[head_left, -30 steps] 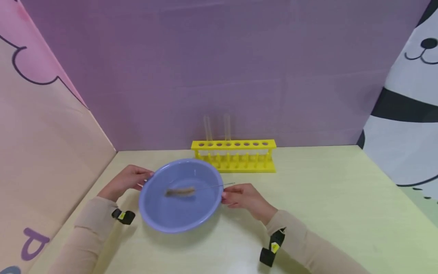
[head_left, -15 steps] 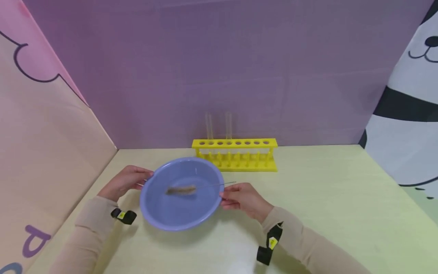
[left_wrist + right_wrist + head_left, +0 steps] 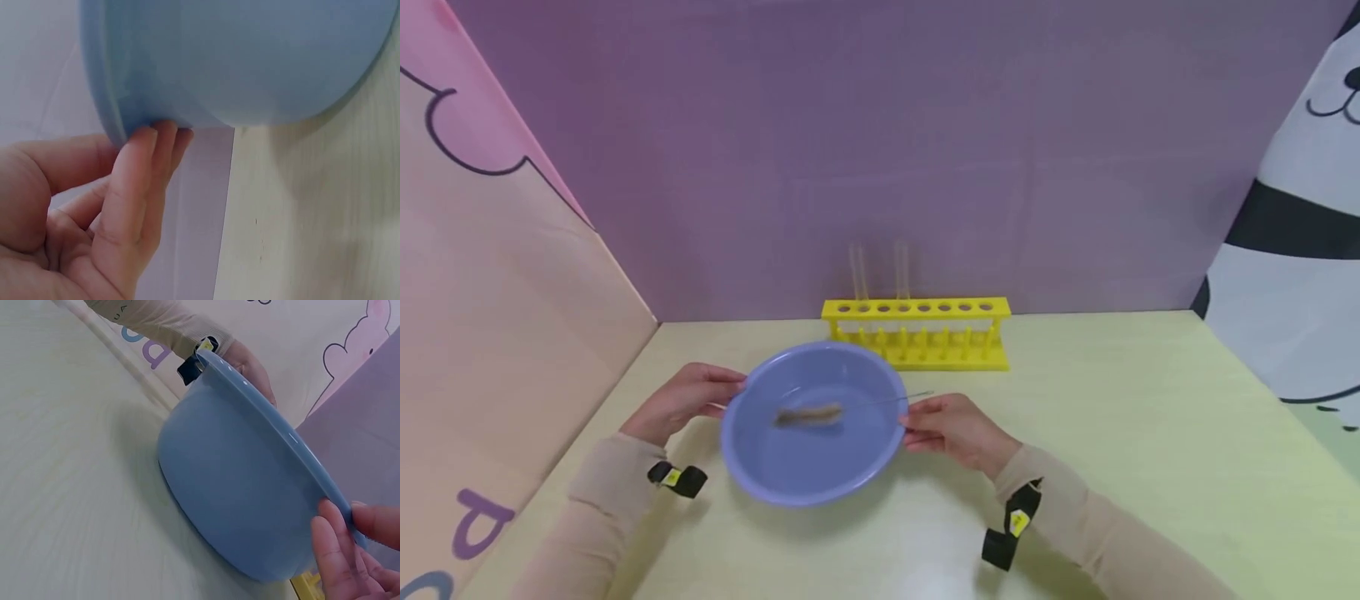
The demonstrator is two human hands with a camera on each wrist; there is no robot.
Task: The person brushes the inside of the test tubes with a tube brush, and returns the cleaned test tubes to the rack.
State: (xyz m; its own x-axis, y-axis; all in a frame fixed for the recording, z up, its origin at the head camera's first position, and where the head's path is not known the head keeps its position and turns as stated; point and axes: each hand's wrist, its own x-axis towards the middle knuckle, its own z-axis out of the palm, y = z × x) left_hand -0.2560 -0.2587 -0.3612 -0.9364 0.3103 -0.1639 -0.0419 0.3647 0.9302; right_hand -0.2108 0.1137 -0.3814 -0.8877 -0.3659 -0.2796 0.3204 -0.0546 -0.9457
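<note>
A blue plastic basin [image 3: 775, 471] is held by its rim between both hands, over its own soft shadow. My left hand [image 3: 687, 398] pinches the rim on the left, thumb on top and fingers below, as the left wrist view shows of the basin's outer wall [image 3: 206, 62]. On the opposite side, my right hand [image 3: 958, 429] pinches the rim the same way; its fingers [image 3: 334, 550] press under the lip in the right wrist view. Inside the basin lies a test tube brush [image 3: 808, 415], bristles at the middle, its thin wire handle reaching over the right rim.
Behind the basin, a yellow test tube rack [image 3: 951, 354] stands near the back wall, partly covered by the rim. Two clear test tubes [image 3: 902, 271] rise from its left half. A purple wall [image 3: 880, 150] closes the back of the pale table [image 3: 1112, 433], with printed panels at both sides.
Both hands have shifted the basin a little to the right, the brush moving along inside it. Their grip on the rim is the same. The rack stays in place.
</note>
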